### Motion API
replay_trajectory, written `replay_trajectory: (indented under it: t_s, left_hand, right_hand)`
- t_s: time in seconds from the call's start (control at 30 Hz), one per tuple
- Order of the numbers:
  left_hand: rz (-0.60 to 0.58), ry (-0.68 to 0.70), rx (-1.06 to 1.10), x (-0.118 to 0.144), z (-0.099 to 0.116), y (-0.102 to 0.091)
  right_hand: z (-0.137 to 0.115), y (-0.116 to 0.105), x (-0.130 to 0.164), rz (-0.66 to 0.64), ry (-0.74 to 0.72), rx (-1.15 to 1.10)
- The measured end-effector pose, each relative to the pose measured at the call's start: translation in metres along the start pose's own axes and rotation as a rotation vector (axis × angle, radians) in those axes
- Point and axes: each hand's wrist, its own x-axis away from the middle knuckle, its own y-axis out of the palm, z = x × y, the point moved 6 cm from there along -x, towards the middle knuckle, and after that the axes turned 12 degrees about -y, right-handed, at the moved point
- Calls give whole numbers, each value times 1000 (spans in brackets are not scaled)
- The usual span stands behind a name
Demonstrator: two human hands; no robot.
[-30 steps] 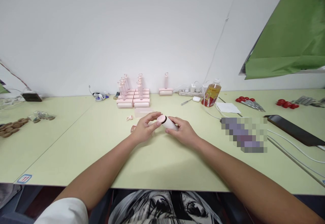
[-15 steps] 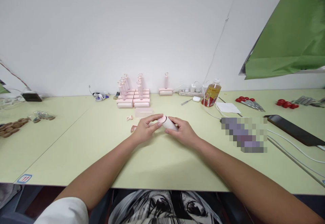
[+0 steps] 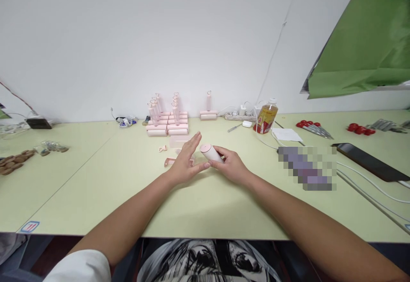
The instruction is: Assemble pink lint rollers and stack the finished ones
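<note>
Since half a second ago, left hand (image 3: 185,162) has let go of the pink roller (image 3: 211,153): its fingers, which I logged pinching the capped end, are now spread flat and lifted, the thumb lying just under the roller's near end. I cannot tell whether the thumb touches it. Right hand (image 3: 231,166) unchanged: fingers wrapped round the roller's lower half, holding it tilted, capped end up and toward the far edge. Roller sits just above the surface (image 3: 205,205), about mid-width, midway between near and far edges.

A loose pink handle piece (image 3: 169,161) lies on the surface just left of the left hand, a smaller pink clip (image 3: 163,148) beyond it. Stacked pink rollers (image 3: 167,125) stand at the far edge, with a bottle (image 3: 266,118) to their right.
</note>
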Motion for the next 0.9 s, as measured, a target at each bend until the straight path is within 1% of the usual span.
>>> replay_trajectory:
  t_s: [0.07,0.1,0.2,0.27,0.37,0.47,0.57,0.7,0.8,0.9]
  left_hand:
    - [7,30,-62,1,3,2]
    - [-8,37,-96,2,4,4]
    - [-108,36,-216,2,4,14]
    - [-149,34,-279,2,3,17]
    - [-137,50,-325,1,4,17]
    - [-88,51,-371,-1,2,15]
    - [-26,3,-420,-4,-5,12]
    - [-17,-65,-492,-7,-13,11]
    - [-32,-81,-559,-8,-14,13]
    - [-59,-101,-616,-9,-16,16]
  right_hand:
    - [2,-1,0,12,12,2]
    - [2,-1,0,18,11,5]
    - [1,-2,1,25,11,27]
    - [1,-1,1,17,23,55]
    - [2,-2,1,19,27,86]
    - [3,-5,0,54,16,130]
    - [6,-9,-1,71,12,206]
    - [10,-18,-5,80,-23,302]
    - [14,-23,-10,38,-53,400]
    - [20,-24,-14,-56,-76,510]
